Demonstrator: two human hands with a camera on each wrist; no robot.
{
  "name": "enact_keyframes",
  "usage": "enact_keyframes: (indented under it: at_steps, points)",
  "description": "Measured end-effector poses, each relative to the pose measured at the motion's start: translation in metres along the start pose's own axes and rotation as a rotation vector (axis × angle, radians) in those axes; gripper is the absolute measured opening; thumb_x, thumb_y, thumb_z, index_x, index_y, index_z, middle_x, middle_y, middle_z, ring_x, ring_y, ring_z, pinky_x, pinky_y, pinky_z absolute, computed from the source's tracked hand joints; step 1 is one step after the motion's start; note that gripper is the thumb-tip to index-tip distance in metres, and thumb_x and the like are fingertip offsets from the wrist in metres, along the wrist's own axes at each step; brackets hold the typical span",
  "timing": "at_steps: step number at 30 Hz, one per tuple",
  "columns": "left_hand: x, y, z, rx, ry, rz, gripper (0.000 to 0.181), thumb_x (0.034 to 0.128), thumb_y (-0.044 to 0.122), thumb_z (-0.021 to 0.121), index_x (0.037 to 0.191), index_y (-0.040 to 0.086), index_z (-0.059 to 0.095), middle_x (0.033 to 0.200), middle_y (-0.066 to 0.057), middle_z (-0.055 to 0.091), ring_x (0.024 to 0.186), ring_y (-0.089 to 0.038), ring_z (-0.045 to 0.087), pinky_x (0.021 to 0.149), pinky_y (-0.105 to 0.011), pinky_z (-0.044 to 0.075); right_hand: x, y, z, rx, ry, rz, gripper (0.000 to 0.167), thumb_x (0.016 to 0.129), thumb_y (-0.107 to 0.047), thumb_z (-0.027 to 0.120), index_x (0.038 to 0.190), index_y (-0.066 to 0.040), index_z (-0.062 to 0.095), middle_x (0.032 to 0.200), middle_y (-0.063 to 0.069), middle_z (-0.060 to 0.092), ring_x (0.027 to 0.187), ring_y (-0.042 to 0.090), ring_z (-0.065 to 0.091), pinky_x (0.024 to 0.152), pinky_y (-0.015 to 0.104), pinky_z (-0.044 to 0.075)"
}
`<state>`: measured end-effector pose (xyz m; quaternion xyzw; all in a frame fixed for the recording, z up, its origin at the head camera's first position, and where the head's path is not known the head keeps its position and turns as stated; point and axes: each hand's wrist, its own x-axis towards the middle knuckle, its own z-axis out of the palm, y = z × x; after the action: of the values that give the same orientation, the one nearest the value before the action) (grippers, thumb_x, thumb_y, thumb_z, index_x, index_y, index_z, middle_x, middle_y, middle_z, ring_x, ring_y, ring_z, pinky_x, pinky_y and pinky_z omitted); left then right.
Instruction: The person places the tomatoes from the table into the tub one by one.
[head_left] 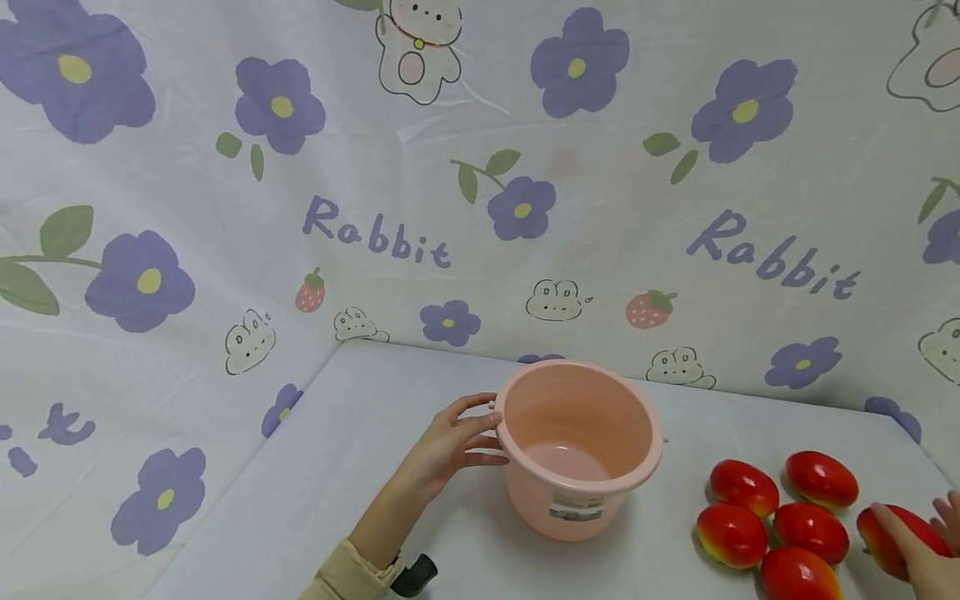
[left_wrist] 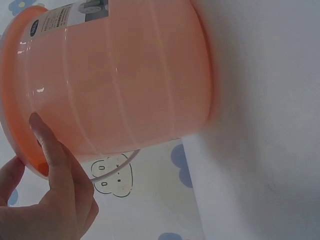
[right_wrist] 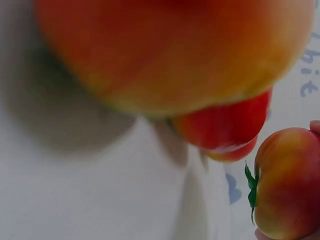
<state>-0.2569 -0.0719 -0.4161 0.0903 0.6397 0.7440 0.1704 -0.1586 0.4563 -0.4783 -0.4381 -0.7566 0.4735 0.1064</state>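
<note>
A pink plastic bucket (head_left: 528,493) stands upright on the white table, its inside bare and a printed label on its front. My left hand (head_left: 447,446) grips the bucket's rim on the left side, thumb and fingers about the edge. The bucket wall (left_wrist: 120,75) fills much of the left wrist view. At the right edge of the head view, my right hand (head_left: 933,560) holds a glossy red tomato (head_left: 888,546) between thumb and fingers. In the right wrist view this tomato (right_wrist: 287,185) shows yellow patches and a green leafy stem; fingertips touch its top and bottom.
Several more red tomatoes (head_left: 810,532) lie in a cluster on the table (head_left: 360,400), between the bucket and my right hand. A white cloth (head_left: 420,167) printed with flowers and rabbits hangs behind and at the left. A dark object (head_left: 414,577) sits by the left sleeve.
</note>
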Motion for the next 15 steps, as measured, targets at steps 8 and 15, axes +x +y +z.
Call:
enact_keyframes:
  at_steps: [8, 15]
  points:
    - [-0.001, 0.001, 0.0, -0.002, 0.0, -0.002, 0.055, 0.0928, 0.029, 0.066, 0.141, 0.015, 0.045, 0.13, -0.028, 0.058, 0.089, -0.019, 0.073, 0.084, -0.042, 0.06, -0.036, -0.039, 0.004, 0.118, 0.015, -0.023, 0.084, 0.093, -0.046, 0.056, 0.15, -0.049, -0.007, 0.163, -0.015, -0.002, 0.154, 0.023, 0.003, 0.12, 0.05, 0.02]
    - [-0.002, 0.001, 0.001, 0.0, 0.002, -0.004, 0.055, 0.093, 0.029, 0.066, 0.141, 0.015, 0.045, 0.129, -0.027, 0.059, 0.089, -0.019, 0.073, 0.084, -0.041, 0.06, -0.049, -0.071, 0.011, 0.159, -0.007, -0.135, 0.084, 0.093, -0.042, 0.059, 0.151, -0.049, -0.001, 0.163, -0.016, 0.003, 0.154, 0.021, 0.006, 0.116, 0.053, 0.026]
